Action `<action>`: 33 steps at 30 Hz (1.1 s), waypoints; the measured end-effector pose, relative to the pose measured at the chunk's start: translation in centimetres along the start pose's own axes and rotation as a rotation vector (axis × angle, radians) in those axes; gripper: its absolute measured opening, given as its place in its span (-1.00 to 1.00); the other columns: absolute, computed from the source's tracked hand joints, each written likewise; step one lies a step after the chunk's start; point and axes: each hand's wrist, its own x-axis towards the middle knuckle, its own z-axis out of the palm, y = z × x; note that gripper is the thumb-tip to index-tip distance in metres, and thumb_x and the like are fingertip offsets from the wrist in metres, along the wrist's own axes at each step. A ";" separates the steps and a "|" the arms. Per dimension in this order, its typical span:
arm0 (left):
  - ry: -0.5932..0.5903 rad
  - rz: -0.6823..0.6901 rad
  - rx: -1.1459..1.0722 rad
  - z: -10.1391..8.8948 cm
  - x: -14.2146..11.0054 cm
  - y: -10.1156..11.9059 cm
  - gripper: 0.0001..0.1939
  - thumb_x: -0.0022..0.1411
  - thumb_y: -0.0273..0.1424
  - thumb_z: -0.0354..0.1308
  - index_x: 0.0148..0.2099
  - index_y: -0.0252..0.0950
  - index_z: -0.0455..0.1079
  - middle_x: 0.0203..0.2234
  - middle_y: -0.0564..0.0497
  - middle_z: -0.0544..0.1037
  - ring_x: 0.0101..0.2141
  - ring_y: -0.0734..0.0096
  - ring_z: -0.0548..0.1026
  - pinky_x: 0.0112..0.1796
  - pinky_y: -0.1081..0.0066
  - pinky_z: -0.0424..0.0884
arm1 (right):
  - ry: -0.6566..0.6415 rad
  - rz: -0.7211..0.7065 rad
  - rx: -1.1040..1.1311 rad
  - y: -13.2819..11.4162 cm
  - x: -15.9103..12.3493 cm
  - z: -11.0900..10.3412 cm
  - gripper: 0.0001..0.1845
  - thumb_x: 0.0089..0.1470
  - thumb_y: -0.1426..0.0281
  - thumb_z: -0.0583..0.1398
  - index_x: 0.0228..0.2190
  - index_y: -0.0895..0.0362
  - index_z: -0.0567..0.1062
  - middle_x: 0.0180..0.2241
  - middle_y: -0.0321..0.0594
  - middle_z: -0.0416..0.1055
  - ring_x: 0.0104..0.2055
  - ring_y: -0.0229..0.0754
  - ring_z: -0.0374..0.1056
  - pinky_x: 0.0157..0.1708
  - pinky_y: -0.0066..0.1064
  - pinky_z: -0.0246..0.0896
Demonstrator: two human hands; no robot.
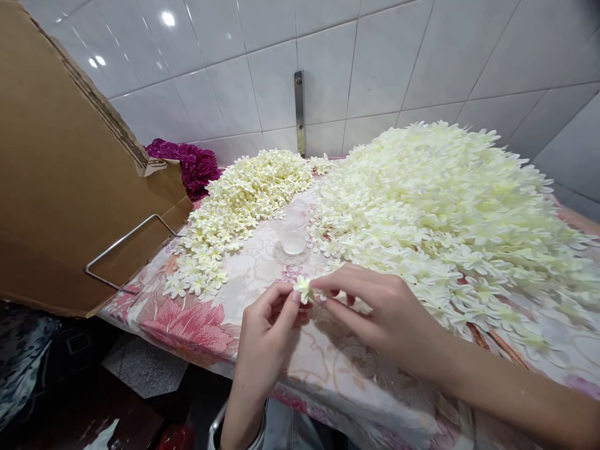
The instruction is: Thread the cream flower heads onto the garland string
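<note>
A small pale yellow-white flower (303,287) is held up over the front of the table between both hands. My left hand (274,319) pinches it from the left with thumb and forefinger. From the right, my right hand (370,300) has its thumb and fingertips closed at the flower's edge. Just beyond the fingers stands a small clear plastic cup (291,236); what it holds I cannot make out. A large heap of white petal-like flower pieces (435,206) spreads to the right. At the back left lies a smaller pile of little cream flowers (244,194).
A tall cardboard box (75,181) with a metal wire handle (122,240) stands at the left. Behind it is a purple bundle (190,165). A floral tablecloth (187,325) covers the table, whose back meets a tiled wall (323,56) with a metal bracket (299,112).
</note>
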 end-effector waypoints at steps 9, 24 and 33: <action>-0.053 0.052 0.078 -0.3 -0.2 -0.1 -0.85 0.19 -0.30 0.14 -0.34 -0.28 0.42 -0.51 0.11 0.51 -0.42 0.55 0.48 -0.37 0.63 0.39 | -0.016 -0.084 -0.145 0.2 0.0 0.3 -0.87 0.16 0.45 0.08 -0.36 0.18 0.42 -0.43 -0.12 0.40 -0.39 -0.17 0.33 -0.42 -0.40 0.24; 0.105 0.114 0.030 0.2 -0.1 -0.4 -0.85 0.05 -0.46 0.26 -0.27 -0.27 0.40 -0.45 0.11 0.55 -0.39 0.57 0.54 -0.36 0.68 0.44 | 0.025 0.242 0.056 -0.1 0.6 -0.5 -0.86 0.09 0.52 0.13 -0.42 0.16 0.49 -0.43 -0.26 0.53 -0.40 -0.27 0.42 -0.39 -0.48 0.24; 0.128 0.188 0.110 0.9 -0.7 0.1 -0.90 0.07 -0.50 0.23 -0.30 -0.24 0.49 -0.46 0.11 0.57 -0.41 0.53 0.53 -0.35 0.63 0.45 | -0.057 0.459 0.342 -0.2 0.5 -0.4 -0.89 0.09 0.41 0.13 -0.33 0.11 0.47 -0.43 -0.29 0.50 -0.37 -0.24 0.43 -0.40 -0.45 0.31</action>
